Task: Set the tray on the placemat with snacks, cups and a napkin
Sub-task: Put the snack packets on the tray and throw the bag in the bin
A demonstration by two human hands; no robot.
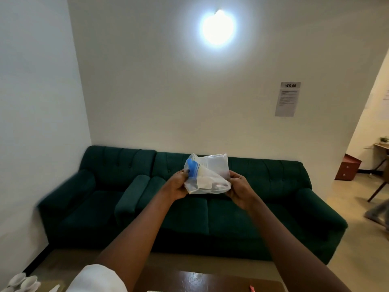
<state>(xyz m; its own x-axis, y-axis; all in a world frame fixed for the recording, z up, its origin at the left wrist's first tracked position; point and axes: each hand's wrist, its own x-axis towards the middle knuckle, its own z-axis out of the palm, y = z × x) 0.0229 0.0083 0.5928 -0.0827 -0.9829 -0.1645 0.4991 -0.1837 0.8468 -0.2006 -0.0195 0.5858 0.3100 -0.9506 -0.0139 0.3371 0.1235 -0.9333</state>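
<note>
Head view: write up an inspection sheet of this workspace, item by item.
Surface: glossy brown table, only its far part in frame.
Job's things: clear zip bag with a blue seal, held up in the air; white cups at the bottom left edge.
Clutter: small pink item on the table.
Hands: left hand and right hand each grip a side of the bag.
Cables: nothing seen.
Surroundings: green sofa, lit wall lamp, "WS 08" notice.

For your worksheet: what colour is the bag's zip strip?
The zip strip is blue; head view.
</note>
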